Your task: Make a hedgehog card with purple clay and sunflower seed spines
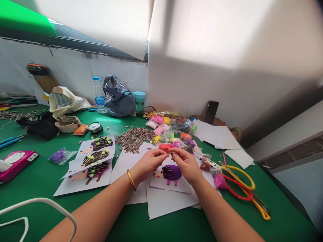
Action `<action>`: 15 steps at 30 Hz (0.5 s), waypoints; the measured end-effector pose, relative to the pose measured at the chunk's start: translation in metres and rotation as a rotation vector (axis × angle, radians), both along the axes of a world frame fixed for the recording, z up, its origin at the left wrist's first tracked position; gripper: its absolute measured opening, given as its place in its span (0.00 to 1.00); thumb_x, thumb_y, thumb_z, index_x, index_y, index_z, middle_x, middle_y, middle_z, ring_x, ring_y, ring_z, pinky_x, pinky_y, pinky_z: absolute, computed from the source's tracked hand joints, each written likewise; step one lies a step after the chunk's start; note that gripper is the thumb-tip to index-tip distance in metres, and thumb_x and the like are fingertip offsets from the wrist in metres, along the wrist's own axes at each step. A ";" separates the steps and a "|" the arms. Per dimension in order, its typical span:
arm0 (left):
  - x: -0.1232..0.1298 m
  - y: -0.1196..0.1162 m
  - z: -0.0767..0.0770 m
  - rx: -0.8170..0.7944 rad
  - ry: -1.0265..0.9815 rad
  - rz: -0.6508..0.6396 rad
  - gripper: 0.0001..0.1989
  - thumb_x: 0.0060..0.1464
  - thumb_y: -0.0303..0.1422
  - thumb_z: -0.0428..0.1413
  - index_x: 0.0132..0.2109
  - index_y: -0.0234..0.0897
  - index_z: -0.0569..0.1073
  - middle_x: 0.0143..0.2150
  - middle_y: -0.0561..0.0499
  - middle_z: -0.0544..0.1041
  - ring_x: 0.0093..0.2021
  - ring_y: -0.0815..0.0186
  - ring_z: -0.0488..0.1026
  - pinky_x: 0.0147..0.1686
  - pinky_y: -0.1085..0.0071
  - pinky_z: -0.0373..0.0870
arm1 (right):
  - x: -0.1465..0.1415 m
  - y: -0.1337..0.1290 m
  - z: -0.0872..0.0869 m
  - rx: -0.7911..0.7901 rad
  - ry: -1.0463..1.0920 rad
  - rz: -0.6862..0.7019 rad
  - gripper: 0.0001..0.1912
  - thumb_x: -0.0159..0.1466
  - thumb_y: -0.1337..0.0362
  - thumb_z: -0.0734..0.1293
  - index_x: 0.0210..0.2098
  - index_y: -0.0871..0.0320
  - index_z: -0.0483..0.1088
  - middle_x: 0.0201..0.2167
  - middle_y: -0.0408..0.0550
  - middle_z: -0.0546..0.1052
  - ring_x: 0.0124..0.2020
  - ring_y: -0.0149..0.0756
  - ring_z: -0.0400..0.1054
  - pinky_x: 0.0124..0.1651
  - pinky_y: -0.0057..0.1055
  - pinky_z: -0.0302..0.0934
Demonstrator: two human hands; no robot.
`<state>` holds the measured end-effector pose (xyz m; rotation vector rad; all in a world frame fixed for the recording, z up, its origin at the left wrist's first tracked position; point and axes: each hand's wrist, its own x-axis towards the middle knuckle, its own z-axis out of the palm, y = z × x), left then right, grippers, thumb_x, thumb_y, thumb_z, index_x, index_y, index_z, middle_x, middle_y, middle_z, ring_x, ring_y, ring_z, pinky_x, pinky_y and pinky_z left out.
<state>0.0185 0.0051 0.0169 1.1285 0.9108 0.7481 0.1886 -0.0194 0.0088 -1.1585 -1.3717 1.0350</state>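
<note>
My left hand [152, 163], with a gold bangle on its wrist, has thumb and forefinger pinched together; whatever they hold is too small to make out. Close to it, my right hand [185, 163] pinches too, with a tiny dark bit at its fingertips that I cannot name. Below both hands lies a paper hedgehog picture [172, 172] with a purple clay body, pink legs and a few striped seeds stuck near its head. White sheets [164, 205] lie under it. Behind my left hand spreads a heap of striped sunflower seeds [135, 137].
Finished-looking hedgehog pictures [97, 171] overlap at the left. Bagged coloured clay [165, 147] is piled behind my hands. Scissors [239, 183] with red and yellow handles lie right. A blue bag [119, 101], water bottle [99, 92] and cup [139, 102] stand along the wall.
</note>
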 end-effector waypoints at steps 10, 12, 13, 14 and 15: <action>0.000 0.002 -0.001 0.245 0.119 0.072 0.13 0.47 0.41 0.62 0.34 0.34 0.78 0.29 0.52 0.74 0.27 0.70 0.66 0.28 0.73 0.60 | 0.001 -0.002 0.000 -0.054 0.016 0.083 0.12 0.59 0.54 0.69 0.35 0.56 0.71 0.32 0.45 0.75 0.34 0.35 0.69 0.38 0.31 0.64; -0.001 0.004 -0.004 0.304 0.145 0.057 0.13 0.48 0.40 0.62 0.34 0.34 0.78 0.33 0.49 0.77 0.33 0.66 0.69 0.34 0.72 0.64 | 0.002 -0.001 0.000 -0.039 -0.030 0.058 0.12 0.58 0.55 0.70 0.35 0.56 0.72 0.33 0.46 0.76 0.35 0.36 0.69 0.38 0.32 0.64; -0.001 0.005 -0.005 0.330 0.169 0.043 0.12 0.48 0.40 0.61 0.34 0.34 0.79 0.35 0.49 0.77 0.35 0.65 0.71 0.36 0.71 0.65 | 0.003 0.000 -0.001 -0.032 -0.064 0.039 0.12 0.58 0.55 0.69 0.35 0.56 0.72 0.33 0.46 0.76 0.34 0.36 0.69 0.37 0.32 0.63; -0.002 0.006 -0.007 0.351 0.205 0.032 0.12 0.49 0.40 0.61 0.35 0.34 0.79 0.36 0.48 0.78 0.37 0.63 0.71 0.38 0.70 0.65 | 0.005 0.001 -0.002 -0.031 -0.100 0.021 0.11 0.58 0.55 0.69 0.34 0.56 0.73 0.32 0.46 0.76 0.33 0.36 0.69 0.36 0.31 0.63; -0.002 0.007 -0.009 0.370 0.250 0.027 0.12 0.50 0.40 0.60 0.36 0.35 0.79 0.37 0.48 0.78 0.38 0.62 0.72 0.39 0.69 0.66 | 0.006 0.003 -0.004 -0.036 -0.139 0.005 0.10 0.58 0.56 0.69 0.34 0.56 0.73 0.30 0.45 0.76 0.31 0.35 0.68 0.35 0.31 0.62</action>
